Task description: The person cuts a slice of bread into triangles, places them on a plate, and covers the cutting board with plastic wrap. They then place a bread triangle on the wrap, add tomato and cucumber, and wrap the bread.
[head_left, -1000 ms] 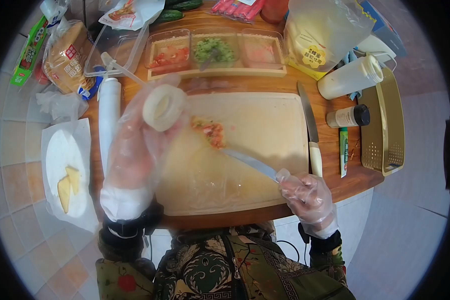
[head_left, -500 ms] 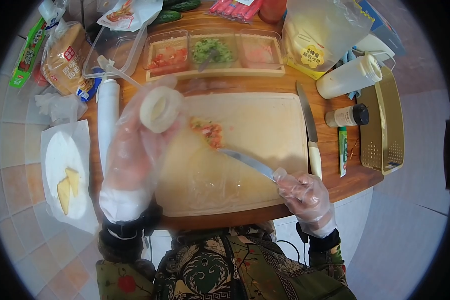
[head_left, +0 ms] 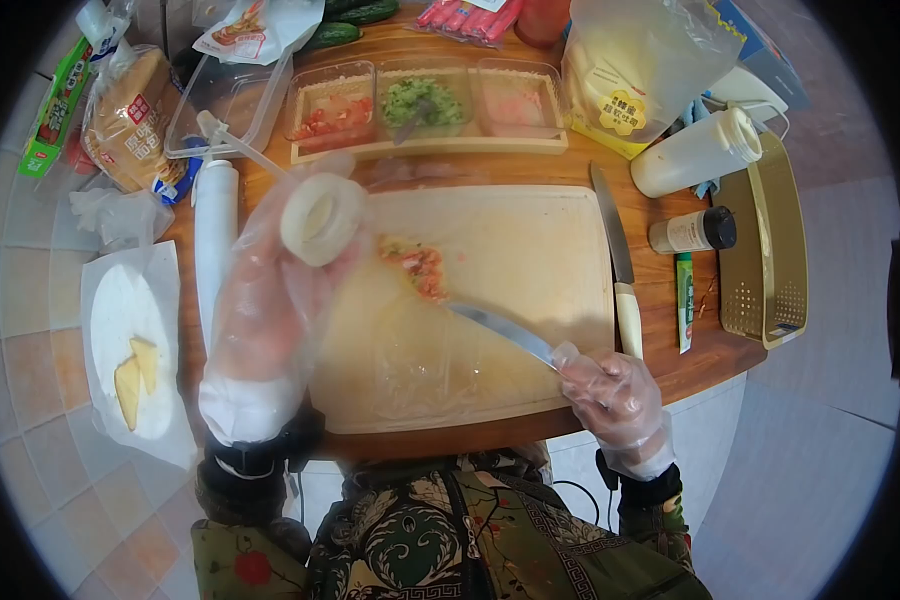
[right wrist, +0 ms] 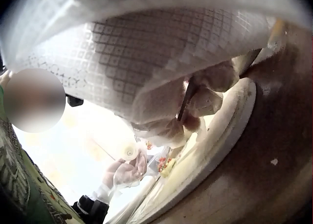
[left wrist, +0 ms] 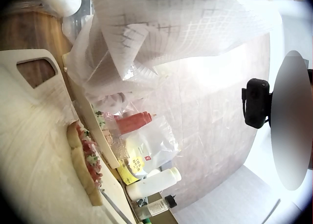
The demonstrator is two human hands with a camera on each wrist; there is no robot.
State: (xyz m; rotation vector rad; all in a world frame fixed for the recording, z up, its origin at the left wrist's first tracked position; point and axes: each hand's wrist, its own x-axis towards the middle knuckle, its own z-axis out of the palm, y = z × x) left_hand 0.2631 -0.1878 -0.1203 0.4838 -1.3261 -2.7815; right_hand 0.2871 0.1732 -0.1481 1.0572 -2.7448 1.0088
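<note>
In the head view my left hand (head_left: 270,290), in a clear plastic glove, grips a round white piece (head_left: 322,218) that looks like a bottle cap seen from inside. A thin pale stick (head_left: 245,148) shows beyond that hand. My gloved right hand (head_left: 615,405) holds a knife (head_left: 500,333) by its handle at the lower right of the cutting board (head_left: 540,240). The blade tip comes right up to a piece of bread (left wrist: 83,160) topped with diced red and green filling (head_left: 420,272). In the head view the bread blends into the board.
Behind the board a wooden rack (head_left: 440,150) holds tubs of chopped food. To the right lie a kitchen knife (head_left: 627,310), a squeeze bottle (head_left: 695,155), a seasoning jar (head_left: 692,232) and a basket (head_left: 765,250). A film roll (head_left: 215,230) and bread pieces on paper (head_left: 120,270) lie left.
The knife and my right hand have shifted slightly to the right since half a second ago. My left hand stays in place with the white piece.
</note>
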